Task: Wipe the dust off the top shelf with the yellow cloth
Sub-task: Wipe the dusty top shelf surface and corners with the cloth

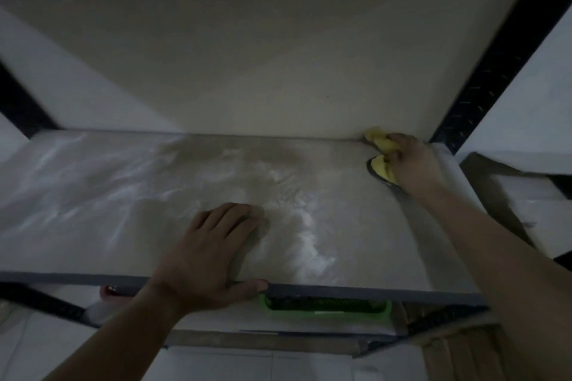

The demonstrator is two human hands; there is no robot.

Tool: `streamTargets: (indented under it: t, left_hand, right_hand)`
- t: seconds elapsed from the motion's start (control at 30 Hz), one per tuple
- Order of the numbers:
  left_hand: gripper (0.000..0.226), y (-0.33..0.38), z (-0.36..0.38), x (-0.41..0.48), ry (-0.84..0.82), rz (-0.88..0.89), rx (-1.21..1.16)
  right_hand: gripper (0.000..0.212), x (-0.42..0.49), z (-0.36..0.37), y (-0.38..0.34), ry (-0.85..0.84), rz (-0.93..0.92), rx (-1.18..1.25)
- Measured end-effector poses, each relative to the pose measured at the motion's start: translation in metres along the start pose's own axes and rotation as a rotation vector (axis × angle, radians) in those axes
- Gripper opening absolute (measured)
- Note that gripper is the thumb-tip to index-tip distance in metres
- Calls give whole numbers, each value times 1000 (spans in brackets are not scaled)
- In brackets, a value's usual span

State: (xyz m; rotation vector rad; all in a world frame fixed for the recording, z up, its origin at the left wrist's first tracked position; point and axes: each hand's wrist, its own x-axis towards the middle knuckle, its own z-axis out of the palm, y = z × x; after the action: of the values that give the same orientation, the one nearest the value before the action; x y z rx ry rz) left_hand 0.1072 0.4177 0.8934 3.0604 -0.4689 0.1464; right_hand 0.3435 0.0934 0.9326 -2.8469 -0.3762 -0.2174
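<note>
The top shelf (123,195) fills the middle band of the frame: a broad, pale-grey board lying flat, with a dark front edge running across the lower part. Its surface is patchy, with whitish smears and streaks over the left and centre and a duller brownish film toward the back. And there's the yellow cloth (382,145), upper right, bunched into a crumpled wad in the shelf's back right corner against the wall (278,56), the right hand (411,161) curled over it.
</note>
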Motion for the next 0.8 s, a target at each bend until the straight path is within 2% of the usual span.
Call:
streamTargets:
  t: [0.07,0.13,0.23,0.3,0.37,0.43,0.53,0.6,0.67,0.7,0.77,0.8]
  left_hand:
    - [97,1,-1,-1,-3,-7,6]
    - [97,2,-1,-1,1,-3,5]
    - [96,1,-1,-1,14,13,-23]
    - [96,1,-2,-1,18,25,-30]
    - [96,1,-1,-1,27,30,-27]
    - [95,0,1,0,39,25,-21]
    - [95,-2,5,0,57,24,-16]
    - [94,-2,7,1,74,25,-20]
    - [94,-2,8,1,83,28,-20]
    - [94,-2,9,1,85,28,-16]
    - [94,-3,8,1,81,32,-9]
    - [93,-3,8,1,80,35,-7]
  right_hand:
    - [46,0,23,-21,93,52,166]
    - [47,0,42,-67,74,53,329]
    - [51,-6,59,-137,-132,-164,430]
    - [53,-10,56,-157,-260,-349,433]
    - [51,-7,39,-142,-252,-341,457]
    - [50,-3,17,-96,-80,-224,485]
    - [45,-8,-4,2,141,-59,281]
    - [48,-18,-7,43,124,93,151]
    - [46,-24,-1,52,95,186,88]
    - [37,-26,2,46,100,154,82]
    - [7,-36,-1,17,119,66,74]
    - [3,-42,2,4,132,31,126]
